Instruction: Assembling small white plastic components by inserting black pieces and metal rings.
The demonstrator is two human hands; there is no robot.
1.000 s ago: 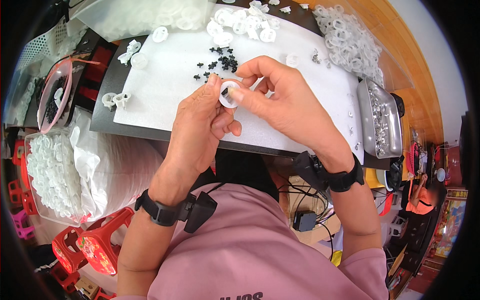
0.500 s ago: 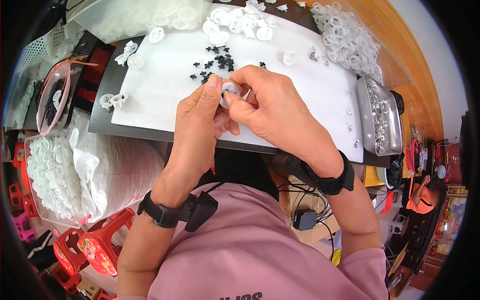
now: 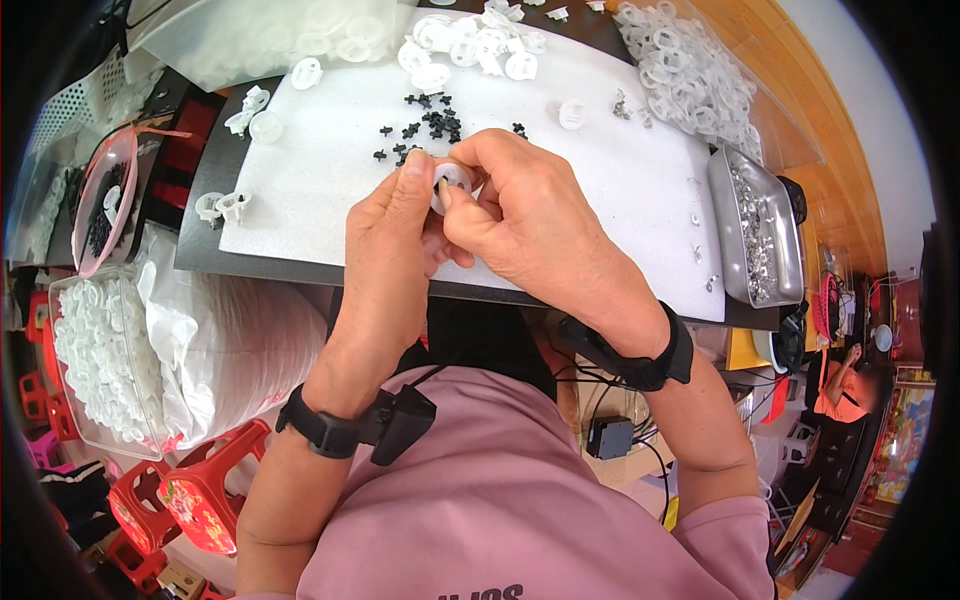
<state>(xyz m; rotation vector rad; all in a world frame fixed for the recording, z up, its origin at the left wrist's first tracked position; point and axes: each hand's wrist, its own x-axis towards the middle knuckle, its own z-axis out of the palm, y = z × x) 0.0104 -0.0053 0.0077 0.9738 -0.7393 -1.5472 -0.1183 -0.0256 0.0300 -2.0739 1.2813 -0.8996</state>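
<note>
A small white round plastic part (image 3: 456, 177) is pinched between my two hands over the near side of the white mat (image 3: 330, 190). My left hand (image 3: 390, 225) grips its left edge, thumb up along the rim. My right hand (image 3: 535, 215) closes on it from the right, its thumb pressed against the face. A dark spot shows in the part beside that thumb, too small to make out fully. Just beyond my fingers lies a scatter of small black cross-shaped pieces (image 3: 437, 124). White plastic parts (image 3: 470, 45) are heaped at the mat's far edge.
On the right stand a metal tray (image 3: 757, 235) of small shiny pieces and a pile of clear plastic rings (image 3: 690, 80). A pink basket (image 3: 104, 200) with black pieces, a bin of white parts (image 3: 110, 360) and red stools (image 3: 200, 500) are at left. Another person (image 3: 845, 388) sits far right.
Both hands have shifted very slightly left with the white part still between them. The right thumb stays against its face. The whole view has also shifted a little.
</note>
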